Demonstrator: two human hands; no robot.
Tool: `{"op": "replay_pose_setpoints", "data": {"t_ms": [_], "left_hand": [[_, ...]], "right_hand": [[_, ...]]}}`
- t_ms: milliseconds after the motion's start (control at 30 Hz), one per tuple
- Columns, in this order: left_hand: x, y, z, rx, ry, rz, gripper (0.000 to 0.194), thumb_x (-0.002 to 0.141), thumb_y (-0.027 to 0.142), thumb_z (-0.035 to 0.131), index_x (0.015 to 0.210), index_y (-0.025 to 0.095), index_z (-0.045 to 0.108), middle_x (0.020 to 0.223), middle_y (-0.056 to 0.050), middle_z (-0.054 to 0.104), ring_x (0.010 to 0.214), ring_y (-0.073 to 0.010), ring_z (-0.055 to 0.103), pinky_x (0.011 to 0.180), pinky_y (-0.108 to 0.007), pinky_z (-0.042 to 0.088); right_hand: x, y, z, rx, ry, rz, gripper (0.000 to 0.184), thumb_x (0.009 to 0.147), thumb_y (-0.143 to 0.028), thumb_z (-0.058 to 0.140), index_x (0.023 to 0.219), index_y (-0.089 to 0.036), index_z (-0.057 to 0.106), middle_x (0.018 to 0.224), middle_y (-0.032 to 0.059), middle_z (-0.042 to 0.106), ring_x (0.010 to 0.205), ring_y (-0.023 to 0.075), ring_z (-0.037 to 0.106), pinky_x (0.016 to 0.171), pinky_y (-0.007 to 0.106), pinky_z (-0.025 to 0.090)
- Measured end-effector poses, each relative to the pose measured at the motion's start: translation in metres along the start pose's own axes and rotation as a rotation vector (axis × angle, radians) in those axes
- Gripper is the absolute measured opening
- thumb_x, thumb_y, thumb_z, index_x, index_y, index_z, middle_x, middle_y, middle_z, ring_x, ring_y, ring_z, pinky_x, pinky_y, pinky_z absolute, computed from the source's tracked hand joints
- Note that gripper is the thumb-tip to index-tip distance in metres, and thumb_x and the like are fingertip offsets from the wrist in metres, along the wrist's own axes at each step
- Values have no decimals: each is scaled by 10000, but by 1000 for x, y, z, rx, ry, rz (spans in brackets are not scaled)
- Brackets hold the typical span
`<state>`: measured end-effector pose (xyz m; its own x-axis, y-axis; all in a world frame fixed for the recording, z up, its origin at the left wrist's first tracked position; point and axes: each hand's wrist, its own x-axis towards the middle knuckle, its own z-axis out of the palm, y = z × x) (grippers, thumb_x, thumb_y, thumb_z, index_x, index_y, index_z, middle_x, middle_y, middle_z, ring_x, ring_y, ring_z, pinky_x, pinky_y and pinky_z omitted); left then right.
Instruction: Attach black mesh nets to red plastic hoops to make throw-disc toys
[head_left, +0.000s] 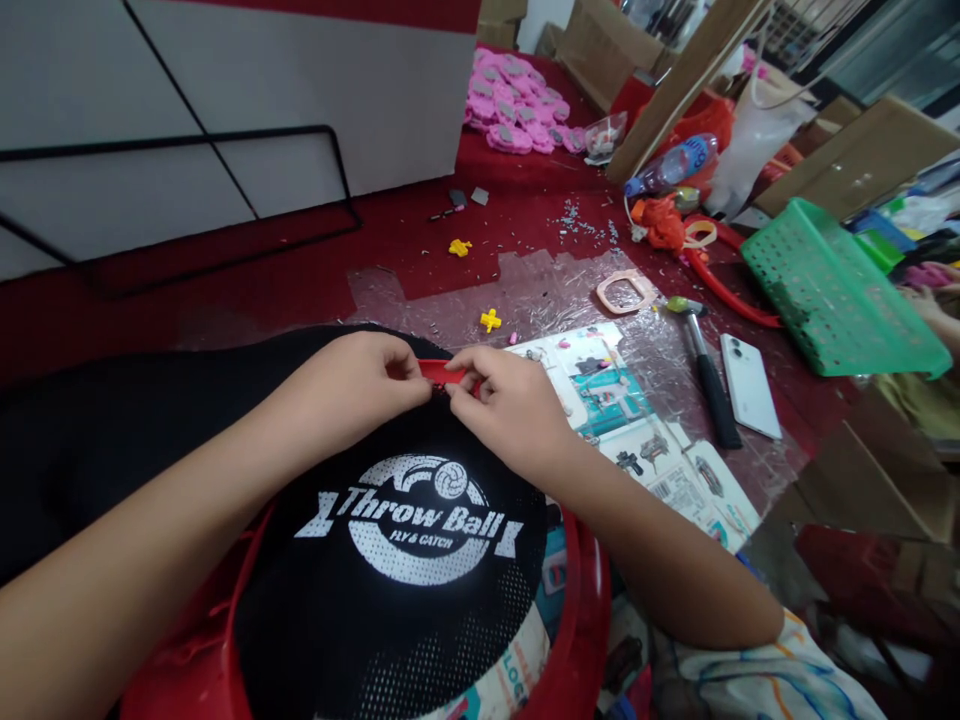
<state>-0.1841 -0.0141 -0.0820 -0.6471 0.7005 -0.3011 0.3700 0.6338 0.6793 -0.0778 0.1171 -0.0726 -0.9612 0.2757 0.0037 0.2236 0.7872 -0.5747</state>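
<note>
A black mesh net printed "Throw Ball" in white stretches over a red plastic ring in front of me. My left hand pinches the net's edge at the ring's far side, thumb and forefinger together. Just to its right, my right hand has its fingers closed on the same edge, the two fingertips almost meeting. A strip of the red rim shows between and behind the hands. The exact spot under the fingertips is partly hidden. More black fabric lies to the left.
Printed cardboard lies under and beyond the ring. To the right are a hammer, a white phone and a green basket. Yellow pieces and a pink pile sit farther back. Another person's hand shows at the right edge.
</note>
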Motion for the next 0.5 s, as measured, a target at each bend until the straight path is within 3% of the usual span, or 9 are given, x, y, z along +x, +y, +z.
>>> {"op": "replay_pose_setpoints", "data": {"t_ms": [133, 300, 400, 500], "left_hand": [[-2, 0, -1, -4, 2, 39, 259, 729, 445, 544, 641, 203, 577, 591, 18, 553, 562, -155, 499, 492, -265, 326], [-5, -4, -8, 17, 10, 169, 271, 785, 443, 516, 888, 234, 654, 881, -10, 674, 796, -208, 603, 685, -307, 438], [-1, -3, -11, 135, 32, 303, 295, 797, 395, 480, 942, 211, 659, 1044, -52, 663, 962, -244, 588, 852, -356, 432], [7, 6, -14, 245, -45, 363, 319, 794, 387, 451, 945, 203, 663, 1065, -71, 657, 979, -256, 586, 873, -366, 429]], "right_hand": [[-1, -2, -14, -100, -24, 12, 160, 789, -174, 569, 934, -170, 636, 815, 20, 643, 673, 123, 531, 629, 234, 371], [-11, 2, -37, -275, -117, 111, 156, 785, -311, 646, 799, -159, 679, 780, 44, 630, 671, 145, 522, 607, 258, 351], [-17, 9, -33, -260, -121, 75, 206, 774, -353, 673, 832, -156, 691, 827, 55, 633, 751, 161, 542, 662, 262, 366], [-18, 14, -22, -161, -64, 30, 201, 802, -354, 649, 822, -158, 691, 807, 42, 628, 765, 149, 539, 680, 253, 366]]}}
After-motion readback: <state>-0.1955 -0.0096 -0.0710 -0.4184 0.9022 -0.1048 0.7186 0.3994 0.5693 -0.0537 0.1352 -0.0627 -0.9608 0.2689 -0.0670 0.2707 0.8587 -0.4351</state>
